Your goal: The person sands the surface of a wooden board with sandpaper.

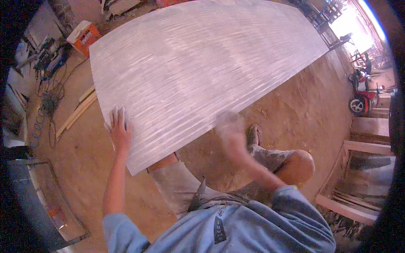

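A large grooved panel (202, 59), pale grey and dusty looking, slants across the view in front of me. My left hand (120, 128) lies on the panel near its left edge, fingers stretched out and holding nothing. At the panel's near edge is my right hand (230, 126), smeared by motion. Its fingers are too blurred to make out, and I cannot tell whether anything is in them.
An orange and white box (85, 37) stands by the panel's far left corner. Wooden strips (78, 111) and tangled cable (49, 101) lie on the brown floor (308, 114) at left. A red wheeled machine (363, 95) and wooden frames (367, 147) stand at right.
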Demonstrator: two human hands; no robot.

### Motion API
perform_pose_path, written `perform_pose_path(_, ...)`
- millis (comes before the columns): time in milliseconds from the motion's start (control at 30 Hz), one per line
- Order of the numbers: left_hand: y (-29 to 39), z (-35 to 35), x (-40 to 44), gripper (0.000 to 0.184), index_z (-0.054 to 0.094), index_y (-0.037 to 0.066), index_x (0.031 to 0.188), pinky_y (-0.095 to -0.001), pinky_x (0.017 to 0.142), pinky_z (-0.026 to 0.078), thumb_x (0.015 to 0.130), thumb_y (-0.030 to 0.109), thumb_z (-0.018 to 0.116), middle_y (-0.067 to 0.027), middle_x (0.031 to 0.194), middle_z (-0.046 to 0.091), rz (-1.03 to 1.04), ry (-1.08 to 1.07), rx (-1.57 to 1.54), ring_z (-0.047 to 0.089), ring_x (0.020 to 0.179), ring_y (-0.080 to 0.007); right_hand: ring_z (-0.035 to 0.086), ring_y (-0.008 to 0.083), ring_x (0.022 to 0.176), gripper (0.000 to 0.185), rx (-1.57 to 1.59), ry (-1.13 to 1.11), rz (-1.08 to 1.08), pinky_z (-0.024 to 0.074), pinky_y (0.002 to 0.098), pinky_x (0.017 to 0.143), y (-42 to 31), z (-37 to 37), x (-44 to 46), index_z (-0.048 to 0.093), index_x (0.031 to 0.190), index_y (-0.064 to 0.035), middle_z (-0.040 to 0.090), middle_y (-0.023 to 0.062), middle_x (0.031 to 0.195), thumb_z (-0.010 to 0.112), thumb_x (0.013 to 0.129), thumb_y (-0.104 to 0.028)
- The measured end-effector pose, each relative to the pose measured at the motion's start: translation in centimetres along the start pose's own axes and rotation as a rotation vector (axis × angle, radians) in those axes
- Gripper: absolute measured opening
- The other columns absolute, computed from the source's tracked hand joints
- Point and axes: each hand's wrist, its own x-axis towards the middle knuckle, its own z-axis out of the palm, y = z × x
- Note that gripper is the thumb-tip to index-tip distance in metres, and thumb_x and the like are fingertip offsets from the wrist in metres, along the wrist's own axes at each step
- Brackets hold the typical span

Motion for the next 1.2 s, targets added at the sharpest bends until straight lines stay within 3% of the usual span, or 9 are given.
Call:
perform_pose_path(67, -0.1, 0.3, -0.2, 0.055, 0.037, 0.019, 0.145, -0.0572, 0.114, 0.008, 0.094, 0.035, 0.051, -0.0055, 0.153, 0.030, -0.016, -0.017, 0.024, 0.022, 0.143, -0.0256, 0.045, 0.0269, 0.125, 0.034, 0.101, 0.031, 0.111, 0.0346, 0.0408, 0.107, -4.4, 3.6, -2.6, 0.052, 0.126, -0.0074, 0.053, 0.0115, 0.131, 0.046, 0.093, -0.015)
perform_pose_path(133, -0.6, 0.0, -0.2, 0.055, 0.036, 0.020, 0.145, -0.0575, 0.114, 0.008, 0.095, 0.035, 0.050, -0.0054, 0.154, 0.030, 0.016, -0.005, -0.030, 0.022, 0.143, -0.0258, 0.045, 0.0270, 0.126, 0.037, -0.863, -0.120, -0.660, 0.0326, 0.0425, 0.108, -6.0, 3.5, -3.0, 0.050, 0.130, -0.0085, 0.049, 0.0131, 0.136, 0.044, 0.094, -0.016)
perform_pose_path(233, -1.0, 0.5, -0.1, 0.055, 0.035, 0.020, 0.146, -0.0578, 0.114, 0.008, 0.095, 0.035, 0.050, -0.0051, 0.154, 0.029, 0.030, -0.001, -0.055, 0.022, 0.143, -0.0260, 0.040, 0.0283, 0.133, 0.042, -0.769, -0.090, -0.176, 0.0215, 0.0503, 0.113, -0.9, -4.4, 0.5, 0.051, 0.131, -0.0098, 0.042, 0.0140, 0.144, 0.047, 0.090, -0.021)
perform_pose_path(367, -0.1, 0.3, 0.0, 0.055, 0.035, 0.020, 0.146, -0.0580, 0.113, 0.009, 0.095, 0.035, 0.050, -0.0048, 0.154, 0.029, -0.012, 0.005, -0.029, 0.023, 0.143, -0.0255, 0.046, 0.0302, 0.126, 0.037, -1.346, 0.011, -0.379, 0.0303, 0.0478, 0.108, -1.9, -4.7, 1.1, 0.056, 0.122, -0.0071, 0.054, 0.0160, 0.128, 0.050, 0.087, -0.016)
perform_pose_path(533, -0.9, 0.6, 0.1, 0.055, 0.036, 0.021, 0.146, -0.0588, 0.113, 0.009, 0.095, 0.037, 0.049, -0.0044, 0.154, 0.029, 0.020, 0.002, -0.032, 0.023, 0.143, -0.0251, 0.044, 0.0335, 0.127, 0.034, -0.862, -0.335, -0.354, 0.0256, 0.0514, 0.108, -8.3, 3.1, -1.0, 0.058, 0.119, -0.0091, 0.056, 0.0146, 0.127, 0.050, 0.086, -0.015)
perform_pose_path(733, -0.8, 0.6, 0.1, 0.054, 0.036, 0.020, 0.145, -0.0588, 0.113, 0.008, 0.095, 0.037, 0.047, -0.0047, 0.154, 0.029, -0.012, -0.015, -0.035, 0.022, 0.143, -0.0249, 0.046, 0.0348, 0.122, 0.032, -1.222, 0.318, -0.507, 0.0317, 0.0516, 0.103, -1.0, -8.0, 2.9, 0.059, 0.117, -0.0074, 0.055, 0.0155, 0.126, 0.048, 0.088, -0.015)
perform_pose_path(933, -0.8, 0.6, 0.1, 0.053, 0.036, 0.020, 0.145, -0.0589, 0.113, 0.007, 0.095, 0.034, 0.048, -0.0053, 0.154, 0.028, 0.003, -0.009, -0.021, 0.021, 0.143, -0.0256, 0.049, 0.0344, 0.116, 0.033, -0.544, -0.065, -0.488, 0.0364, 0.0507, 0.099, -7.1, 7.2, -2.7, 0.056, 0.117, -0.0066, 0.056, 0.0176, 0.119, 0.049, 0.086, -0.014)
perform_pose_path(1033, -0.9, 0.5, 0.0, 0.054, 0.036, 0.020, 0.145, -0.0589, 0.113, 0.007, 0.095, 0.033, 0.048, -0.0055, 0.154, 0.028, 0.005, -0.017, -0.034, 0.021, 0.143, -0.0262, 0.052, 0.0347, 0.112, 0.035, -1.045, -0.186, -0.449, 0.0393, 0.0498, 0.097, -2.0, 2.2, 0.6, 0.056, 0.118, -0.0067, 0.056, 0.0194, 0.119, 0.052, 0.084, -0.015)
perform_pose_path(1200, -1.6, 1.8, 0.3, 0.054, 0.036, 0.020, 0.145, -0.0600, 0.113, 0.008, 0.095, 0.033, 0.048, -0.0057, 0.154, 0.029, 0.018, 0.018, -0.077, 0.022, 0.143, -0.0258, 0.044, 0.0298, 0.128, 0.040, -1.129, 0.389, -0.175, 0.0284, 0.0475, 0.109, 6.3, -15.2, 9.7, 0.049, 0.132, -0.0054, 0.048, 0.0195, 0.137, 0.045, 0.094, -0.018)
